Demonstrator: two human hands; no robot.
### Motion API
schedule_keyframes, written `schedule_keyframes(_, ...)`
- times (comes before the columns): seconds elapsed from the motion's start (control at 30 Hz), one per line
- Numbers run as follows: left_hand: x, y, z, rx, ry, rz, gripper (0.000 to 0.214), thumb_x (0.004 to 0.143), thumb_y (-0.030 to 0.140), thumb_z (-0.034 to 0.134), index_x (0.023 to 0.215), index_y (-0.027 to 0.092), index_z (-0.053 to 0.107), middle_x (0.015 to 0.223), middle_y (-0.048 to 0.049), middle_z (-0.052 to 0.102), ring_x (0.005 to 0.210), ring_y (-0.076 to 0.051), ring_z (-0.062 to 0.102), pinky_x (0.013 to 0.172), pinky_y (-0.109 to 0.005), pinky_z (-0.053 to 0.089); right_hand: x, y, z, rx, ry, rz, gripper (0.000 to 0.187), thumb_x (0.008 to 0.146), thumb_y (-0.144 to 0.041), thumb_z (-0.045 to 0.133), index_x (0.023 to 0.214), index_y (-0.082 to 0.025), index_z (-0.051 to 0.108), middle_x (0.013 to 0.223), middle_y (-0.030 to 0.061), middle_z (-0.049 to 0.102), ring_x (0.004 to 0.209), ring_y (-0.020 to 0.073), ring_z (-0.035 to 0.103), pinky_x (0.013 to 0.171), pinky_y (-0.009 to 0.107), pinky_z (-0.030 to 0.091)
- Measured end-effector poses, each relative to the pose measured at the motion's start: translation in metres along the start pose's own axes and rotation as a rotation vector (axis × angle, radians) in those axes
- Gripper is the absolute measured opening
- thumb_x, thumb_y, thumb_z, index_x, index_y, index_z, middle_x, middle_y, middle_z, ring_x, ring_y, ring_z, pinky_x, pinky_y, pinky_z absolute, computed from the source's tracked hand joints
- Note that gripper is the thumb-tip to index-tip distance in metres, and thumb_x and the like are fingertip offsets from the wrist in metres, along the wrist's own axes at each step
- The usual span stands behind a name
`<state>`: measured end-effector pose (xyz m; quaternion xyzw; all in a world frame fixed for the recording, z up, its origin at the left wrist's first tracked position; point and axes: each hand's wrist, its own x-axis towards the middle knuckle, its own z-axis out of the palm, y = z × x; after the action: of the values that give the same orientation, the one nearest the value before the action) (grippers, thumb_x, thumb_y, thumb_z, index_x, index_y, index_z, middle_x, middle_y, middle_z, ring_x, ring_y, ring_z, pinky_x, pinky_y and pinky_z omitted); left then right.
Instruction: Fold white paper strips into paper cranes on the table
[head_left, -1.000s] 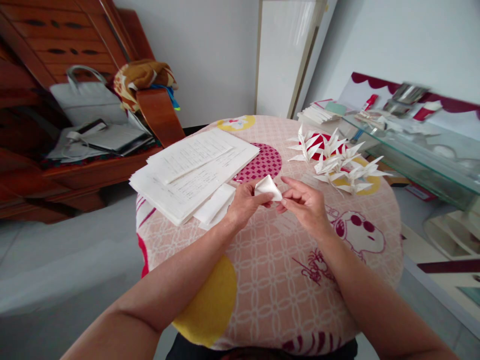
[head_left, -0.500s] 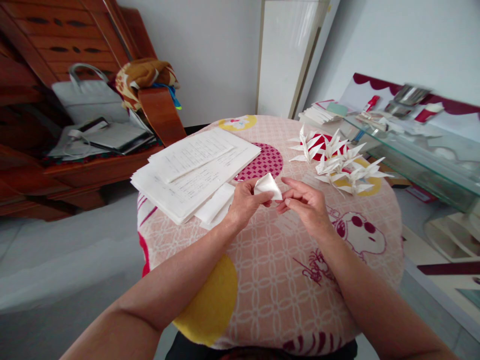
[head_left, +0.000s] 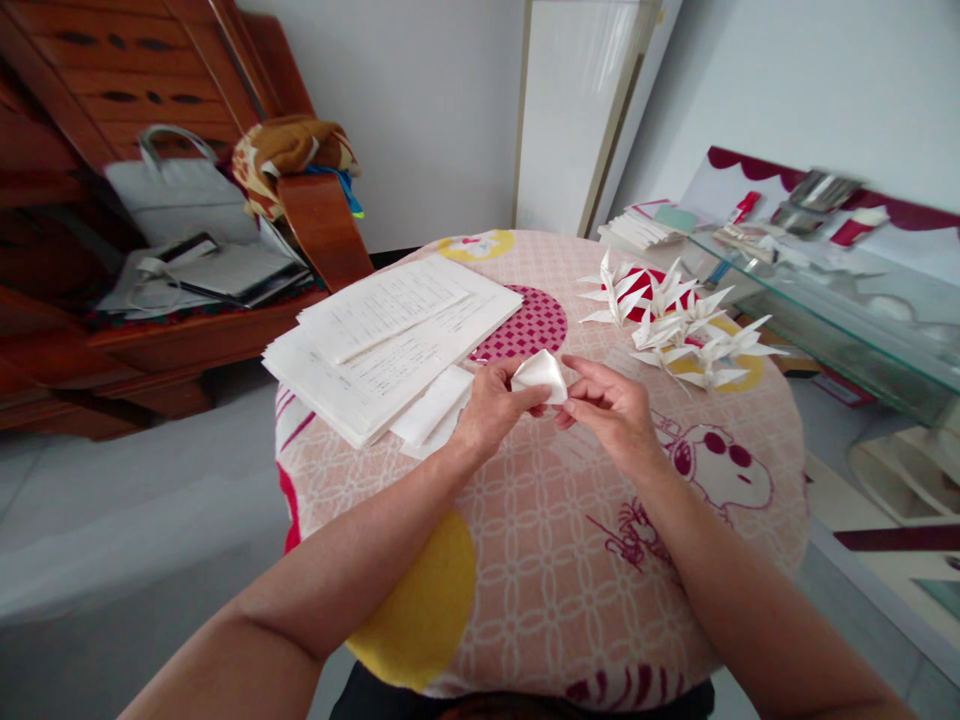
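Note:
A small piece of folded white paper (head_left: 541, 374) is held up over the middle of the round table. My left hand (head_left: 489, 408) is closed on its left side, thumb across the front. At its lower right corner my right hand (head_left: 621, 412) pinches the edge between thumb and fingers, the index finger raised behind. Several folded white paper cranes (head_left: 679, 325) stand in a cluster beyond my right hand. Left of my left hand lie folded white paper slips (head_left: 435, 408), partly under a stack of written sheets (head_left: 397, 345).
A pink patterned cloth (head_left: 525, 560) covers the round table. Close on the right is a glass shelf (head_left: 832, 330) with metal bowls (head_left: 817, 195) on it. At the left stands a wooden bench (head_left: 202, 330) with a grey bag (head_left: 172, 195) and a laptop-like flat case (head_left: 240, 275).
My right thumb and fingers have come in onto the right corner of the folded paper. The paper has turned slightly and looks a little more opened. The left hand has barely moved.

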<state>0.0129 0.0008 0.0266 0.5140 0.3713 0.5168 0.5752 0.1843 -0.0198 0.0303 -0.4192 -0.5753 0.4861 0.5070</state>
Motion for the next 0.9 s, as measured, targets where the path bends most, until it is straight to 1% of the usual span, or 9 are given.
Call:
schedule_keyframes(0.13,0.0010,-0.0027,0.0008,-0.074,0.017,-0.078,0.025,0.063,0.028,0.080,0.078,0.012,0.070,0.066,-0.0012,0.066,0.055,-0.011,0.058,0.054,-0.023,0.050,-0.0010,-0.0028,0.0001,0.002,-0.007,-0.002,0.064,0.075,-0.028,0.076,0.136,-0.013,0.061,0.071,-0.0010,0.071,0.060,0.0171,0.069,0.061,0.034,0.060)
schedule_keyframes(0.23,0.0010,-0.0030,0.0011,-0.100,0.019,-0.111,0.029,0.062,0.030,0.082,0.082,0.012,0.070,0.067,-0.0016,0.067,0.055,-0.011,0.058,0.054,-0.023,0.050,-0.0018,-0.0041,-0.0002,0.010,-0.014,0.000,0.064,0.075,-0.028,0.075,0.136,-0.014,0.061,0.072,-0.0008,0.071,0.061,0.0175,0.070,0.062,0.035,0.061)
schedule_keyframes(0.4,0.0013,-0.0029,0.0007,-0.124,0.014,-0.123,0.033,0.061,0.029,0.082,0.087,0.011,0.071,0.069,-0.0022,0.069,0.055,-0.011,0.058,0.053,-0.023,0.049,-0.0020,-0.0038,-0.0002,0.039,-0.018,0.012,0.063,0.076,-0.028,0.074,0.137,-0.015,0.061,0.072,0.0001,0.072,0.060,0.0182,0.070,0.061,0.036,0.062)
schedule_keyframes(0.67,0.0016,-0.0023,0.0008,-0.138,0.016,-0.125,0.032,0.060,0.029,0.083,0.083,0.012,0.070,0.069,-0.0020,0.069,0.055,-0.011,0.058,0.053,-0.023,0.048,-0.0019,-0.0029,-0.0009,0.042,-0.024,0.014,0.064,0.077,-0.029,0.073,0.139,-0.015,0.060,0.071,0.0004,0.072,0.060,0.0190,0.071,0.060,0.037,0.063)
schedule_keyframes(0.9,0.0018,-0.0022,0.0009,-0.127,0.005,-0.134,0.032,0.061,0.028,0.082,0.085,0.011,0.070,0.069,-0.0025,0.068,0.055,-0.011,0.058,0.052,-0.023,0.047,-0.0019,-0.0044,0.0000,0.045,-0.011,0.026,0.060,0.079,-0.032,0.072,0.135,-0.013,0.062,0.071,0.0016,0.072,0.058,0.0190,0.071,0.058,0.036,0.063)
